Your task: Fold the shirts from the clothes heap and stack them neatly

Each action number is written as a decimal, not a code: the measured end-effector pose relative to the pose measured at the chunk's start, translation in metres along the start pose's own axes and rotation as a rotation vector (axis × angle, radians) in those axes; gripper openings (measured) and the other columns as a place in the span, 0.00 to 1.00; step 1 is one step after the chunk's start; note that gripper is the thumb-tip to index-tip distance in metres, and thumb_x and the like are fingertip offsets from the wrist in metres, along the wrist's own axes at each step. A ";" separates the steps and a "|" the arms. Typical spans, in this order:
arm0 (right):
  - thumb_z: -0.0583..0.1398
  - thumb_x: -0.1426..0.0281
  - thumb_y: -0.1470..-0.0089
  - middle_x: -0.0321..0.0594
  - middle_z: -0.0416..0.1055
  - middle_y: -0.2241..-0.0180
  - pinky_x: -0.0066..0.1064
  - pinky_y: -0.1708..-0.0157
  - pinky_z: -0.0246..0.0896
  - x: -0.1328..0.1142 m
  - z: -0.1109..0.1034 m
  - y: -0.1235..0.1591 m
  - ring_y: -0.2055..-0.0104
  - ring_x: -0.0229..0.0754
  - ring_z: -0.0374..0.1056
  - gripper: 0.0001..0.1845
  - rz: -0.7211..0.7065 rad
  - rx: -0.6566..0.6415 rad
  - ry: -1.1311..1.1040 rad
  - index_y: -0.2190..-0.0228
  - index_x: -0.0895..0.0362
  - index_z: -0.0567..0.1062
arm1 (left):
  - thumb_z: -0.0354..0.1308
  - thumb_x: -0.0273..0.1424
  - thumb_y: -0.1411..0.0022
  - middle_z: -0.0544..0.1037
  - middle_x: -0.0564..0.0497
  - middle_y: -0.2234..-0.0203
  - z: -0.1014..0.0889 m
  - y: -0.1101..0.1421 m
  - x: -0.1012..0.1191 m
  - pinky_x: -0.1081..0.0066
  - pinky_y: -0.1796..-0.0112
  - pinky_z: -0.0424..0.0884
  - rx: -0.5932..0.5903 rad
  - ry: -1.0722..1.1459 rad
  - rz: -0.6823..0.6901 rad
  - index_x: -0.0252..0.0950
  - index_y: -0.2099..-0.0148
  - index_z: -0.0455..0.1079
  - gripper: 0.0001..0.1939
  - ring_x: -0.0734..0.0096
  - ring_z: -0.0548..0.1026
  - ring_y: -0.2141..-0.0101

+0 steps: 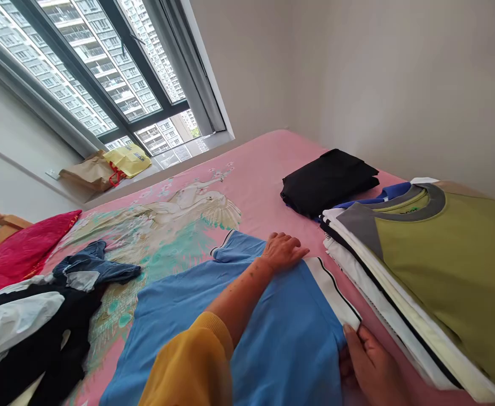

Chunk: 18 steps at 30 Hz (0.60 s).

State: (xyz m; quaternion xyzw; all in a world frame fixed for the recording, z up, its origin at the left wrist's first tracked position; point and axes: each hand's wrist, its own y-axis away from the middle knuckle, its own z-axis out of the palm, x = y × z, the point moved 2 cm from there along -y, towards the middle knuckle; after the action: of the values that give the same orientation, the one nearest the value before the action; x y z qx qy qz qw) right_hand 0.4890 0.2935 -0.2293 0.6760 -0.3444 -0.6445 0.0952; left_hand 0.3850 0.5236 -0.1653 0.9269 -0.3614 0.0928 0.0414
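A blue shirt (289, 327) with white, black-striped trim lies spread on the bed in front of me. My left hand (283, 251), reaching out of a mustard-yellow sleeve, rests palm down on the shirt's far edge, its fingers extended and partly bent. At the near end of the white trim (329, 285), my right hand (369, 361) pinches the shirt's edge between thumb and fingers. A short sleeve with trim (226, 246) sticks out at the shirt's far left.
Folded shirts, an olive-green one (450, 254) on top, are stacked at right. Folded black clothing (327, 180) lies behind. Loose clothes (31, 321) and a red pillow (22, 251) are at left. Bags (126, 160) stand by the window. Pink patterned bedding (264, 163) covers the bed.
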 end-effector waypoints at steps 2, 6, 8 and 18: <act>0.50 0.44 0.52 0.38 0.70 0.83 0.32 0.77 0.62 0.004 0.000 -0.001 0.80 0.43 0.67 0.25 0.002 -0.012 -0.002 0.78 0.52 0.64 | 0.44 0.46 0.35 0.74 0.47 0.54 -0.018 0.013 -0.032 0.65 0.47 0.55 0.079 -0.019 -0.133 0.40 0.50 0.69 0.21 0.63 0.66 0.50; 0.51 0.42 0.54 0.39 0.72 0.80 0.31 0.76 0.63 0.004 -0.003 0.001 0.78 0.43 0.68 0.26 -0.022 0.020 0.044 0.78 0.52 0.65 | 0.45 0.40 0.36 0.67 0.36 0.48 -0.046 0.044 -0.115 0.54 0.48 0.57 0.160 -0.084 -0.527 0.32 0.43 0.61 0.24 0.50 0.62 0.45; 0.51 0.42 0.54 0.39 0.71 0.81 0.30 0.75 0.63 0.001 -0.004 0.003 0.76 0.44 0.69 0.26 -0.038 0.045 0.093 0.78 0.53 0.65 | 0.48 0.40 0.38 0.67 0.33 0.49 -0.049 0.054 -0.149 0.51 0.49 0.59 0.130 -0.095 -0.668 0.30 0.44 0.63 0.24 0.46 0.64 0.46; 0.51 0.45 0.52 0.38 0.71 0.82 0.29 0.76 0.63 -0.002 -0.003 0.004 0.78 0.42 0.69 0.25 -0.019 0.023 0.119 0.79 0.53 0.66 | 0.59 0.33 0.49 0.78 0.45 0.72 -0.024 0.020 -0.190 0.66 0.65 0.70 -0.087 0.123 -0.762 0.34 0.64 0.71 0.10 0.62 0.76 0.69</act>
State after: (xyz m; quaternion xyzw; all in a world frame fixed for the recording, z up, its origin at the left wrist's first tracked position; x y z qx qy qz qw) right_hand 0.4905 0.2913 -0.2250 0.7173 -0.3391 -0.6001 0.1015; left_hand 0.2313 0.6380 -0.1803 0.9848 0.0083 0.1107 0.1339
